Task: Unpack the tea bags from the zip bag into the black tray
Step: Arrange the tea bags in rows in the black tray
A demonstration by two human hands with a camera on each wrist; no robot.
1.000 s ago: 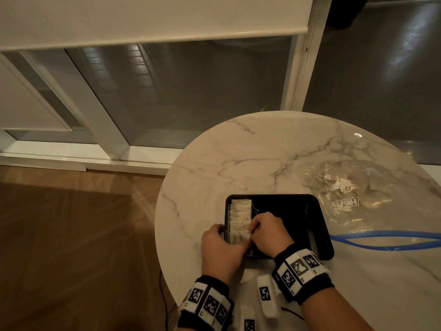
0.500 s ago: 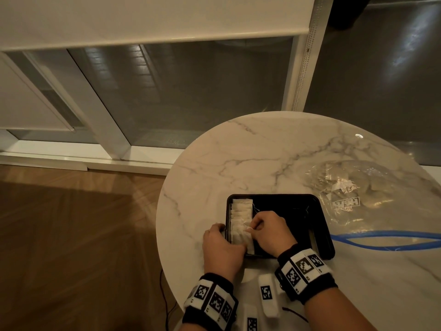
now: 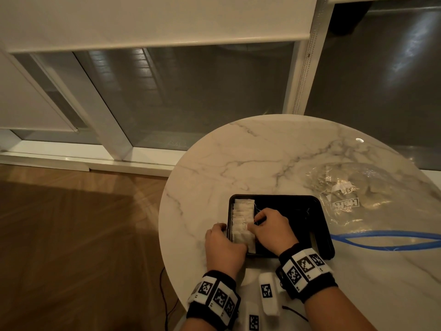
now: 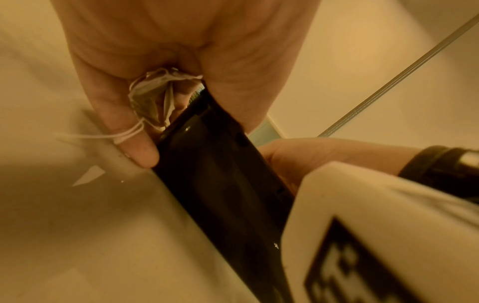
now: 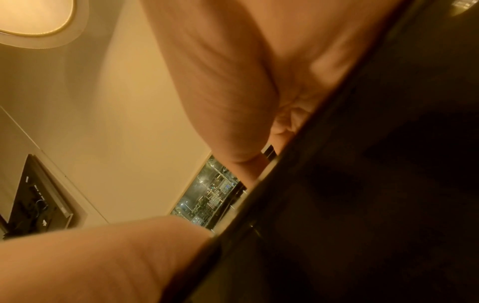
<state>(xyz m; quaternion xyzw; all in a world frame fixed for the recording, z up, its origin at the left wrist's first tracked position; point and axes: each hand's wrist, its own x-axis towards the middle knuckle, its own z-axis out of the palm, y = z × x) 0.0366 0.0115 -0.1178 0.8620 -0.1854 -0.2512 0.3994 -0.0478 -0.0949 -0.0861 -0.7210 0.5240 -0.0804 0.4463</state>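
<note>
Marble setting, head view: your round white-veined marble table [image 3: 274, 168] carries the shallow black rectangular tray [image 3: 319, 225] near its front edge.
Head view, tea bags: a row of pale paper tea bags [image 3: 243, 218] stands overlapped along the tray's left wall.
Head view, zip bag: the clear plastic zip bag with a blue closure [image 3: 353, 199] lies just right of the tray, more bags visible inside it.
Head view, right hand: your right hand [image 3: 272, 230] rests inside the tray, fingertips curled against the row; whether it pinches a bag cannot be told.
Head view, left hand: your left hand [image 3: 224, 249] sits at the tray's near left corner.
Left wrist view: fingers curl round a crumpled tea bag [image 4: 153, 98], its white string [image 4: 122, 135] looped over one finger beside the tray's outer wall.
Right wrist view: palm and tray rim fill the frame; finger posture is not shown.
Technique, judged: free the string from your finger before releasing, and brace the row so the bags do not topple.
</note>
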